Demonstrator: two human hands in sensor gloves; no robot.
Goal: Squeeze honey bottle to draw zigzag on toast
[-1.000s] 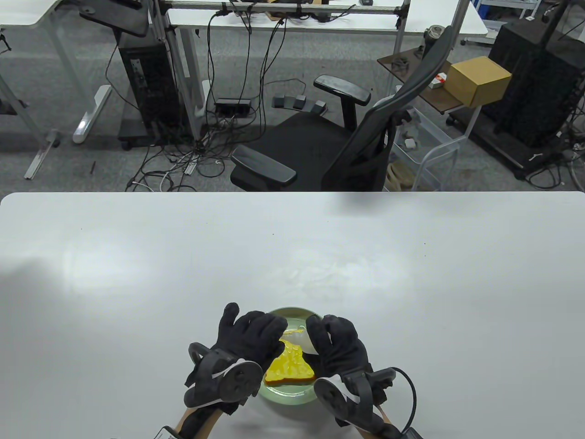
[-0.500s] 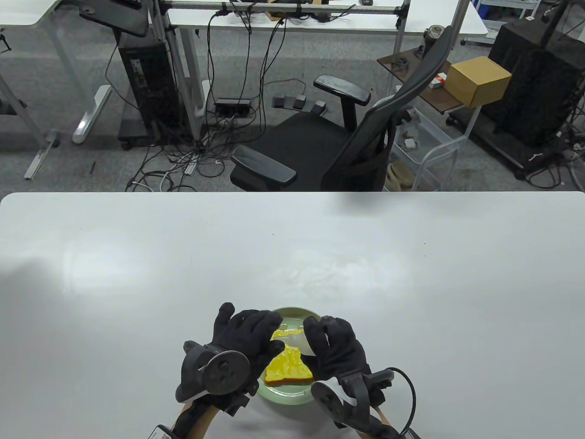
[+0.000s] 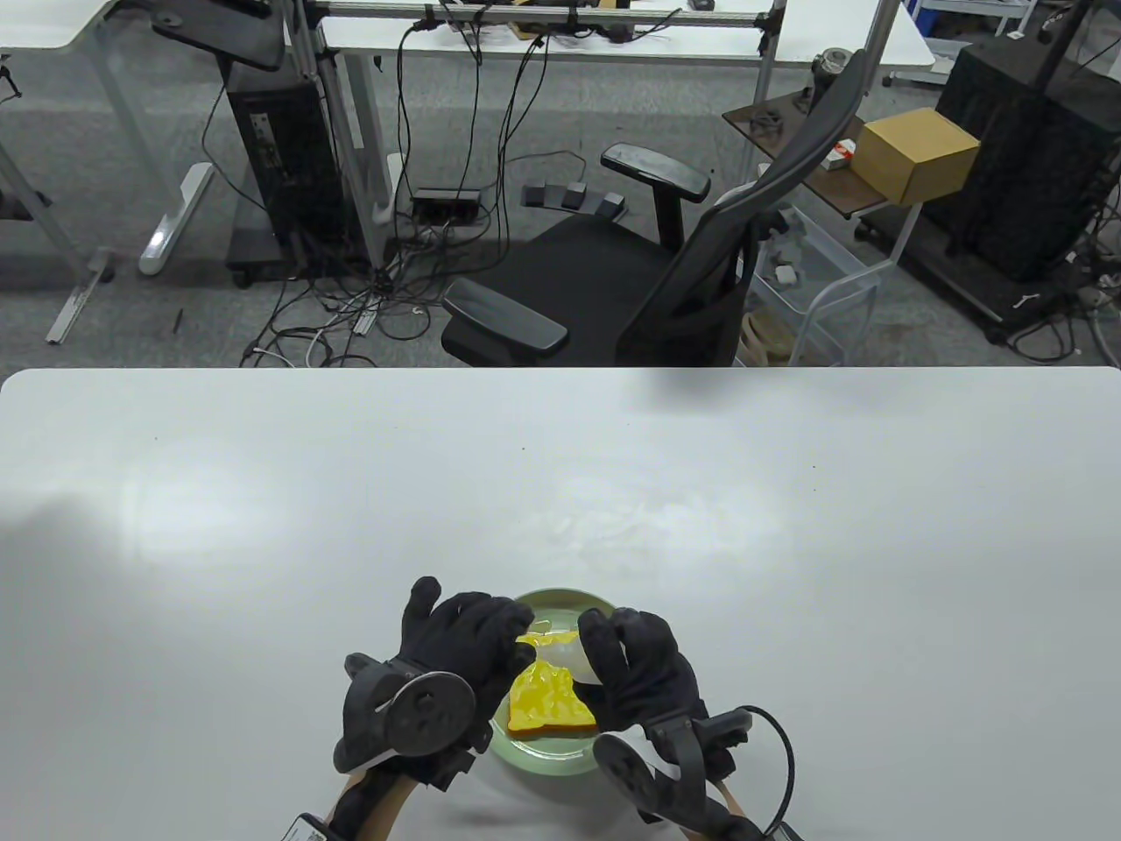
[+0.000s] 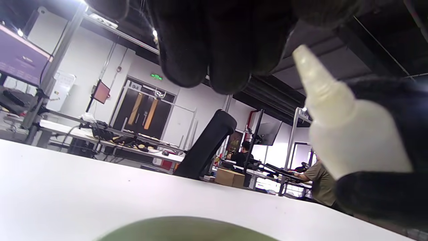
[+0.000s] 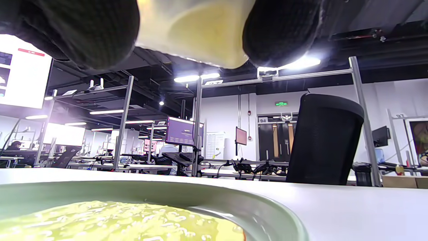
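Observation:
A slice of toast (image 3: pixel 550 701) glazed with yellow honey lies on a green plate (image 3: pixel 547 760) near the table's front edge. My right hand (image 3: pixel 632 670) grips a white squeeze honey bottle (image 3: pixel 567 653) held over the toast, nozzle pointing left. The right wrist view shows the bottle (image 5: pixel 197 30) between my fingers (image 5: pixel 83 30), above the toast (image 5: pixel 100 221) and the plate (image 5: pixel 260 211). My left hand (image 3: pixel 460 644) hovers over the plate's left side, fingers (image 4: pixel 207 50) beside the bottle's nozzle (image 4: pixel 314 80), gripping nothing. Whether they touch the tip I cannot tell.
The white table (image 3: pixel 263 526) stretches wide around the plate. A black office chair (image 3: pixel 666 263) stands behind the far edge. Desks, cables and a cardboard box (image 3: pixel 915 153) are farther back.
Both hands and the bottle have shifted slightly left and nearer the front edge. My left hand has turned so its tracker faces up. The right hand's grip on the bottle is unchanged.

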